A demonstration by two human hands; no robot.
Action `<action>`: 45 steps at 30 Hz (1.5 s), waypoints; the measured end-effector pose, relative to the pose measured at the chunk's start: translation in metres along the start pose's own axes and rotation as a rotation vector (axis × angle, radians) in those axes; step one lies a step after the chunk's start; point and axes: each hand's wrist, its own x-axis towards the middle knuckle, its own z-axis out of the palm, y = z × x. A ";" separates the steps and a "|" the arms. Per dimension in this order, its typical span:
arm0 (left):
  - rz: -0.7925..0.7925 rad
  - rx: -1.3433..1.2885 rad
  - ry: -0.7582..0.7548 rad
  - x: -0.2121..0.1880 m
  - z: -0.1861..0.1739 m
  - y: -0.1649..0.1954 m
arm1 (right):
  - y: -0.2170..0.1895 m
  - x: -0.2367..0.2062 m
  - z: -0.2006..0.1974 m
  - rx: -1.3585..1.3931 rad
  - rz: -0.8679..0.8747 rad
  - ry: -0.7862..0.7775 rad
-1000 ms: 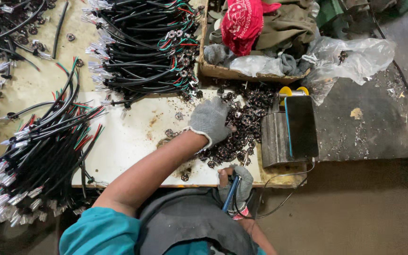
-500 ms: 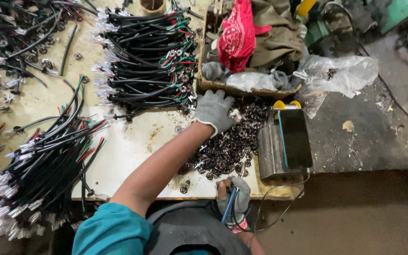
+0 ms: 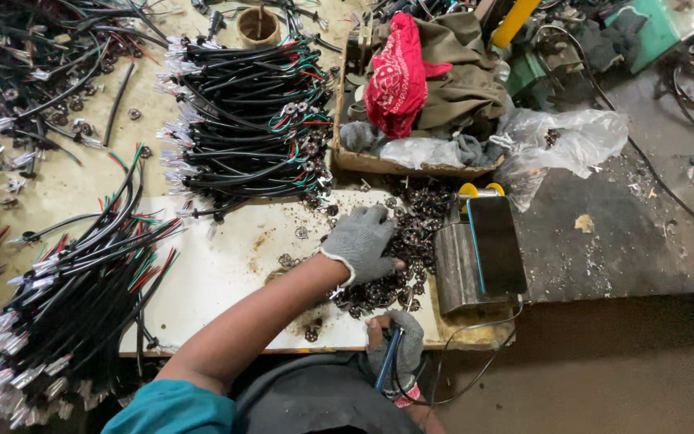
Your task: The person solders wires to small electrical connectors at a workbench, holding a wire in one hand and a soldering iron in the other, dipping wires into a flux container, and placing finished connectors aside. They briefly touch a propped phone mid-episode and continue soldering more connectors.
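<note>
Parts heap (image 3: 399,265) under flat left hand (image 3: 361,239) | right hand (image 3: 399,350) grip closed on blue tool (image 3: 387,360) | metal box (image 3: 479,253) beside

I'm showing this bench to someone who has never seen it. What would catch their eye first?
Probably the red patterned cloth heaped in the cardboard tray at the top, and the bundles of black cables with red and green wires to its left. Below, the gloved left hand rests on a pile of small dark round parts, while the right hand grips a blue-handled tool.
</note>
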 end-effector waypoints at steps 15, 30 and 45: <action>-0.082 0.050 -0.118 -0.001 0.015 -0.013 | 0.006 0.002 -0.009 -0.145 -0.058 -0.041; -0.090 0.066 0.023 0.044 -0.014 -0.017 | 0.008 0.003 -0.014 -0.237 0.036 -0.148; 0.070 0.076 -0.174 0.010 0.016 -0.002 | 0.007 -0.003 -0.011 0.037 0.246 -0.081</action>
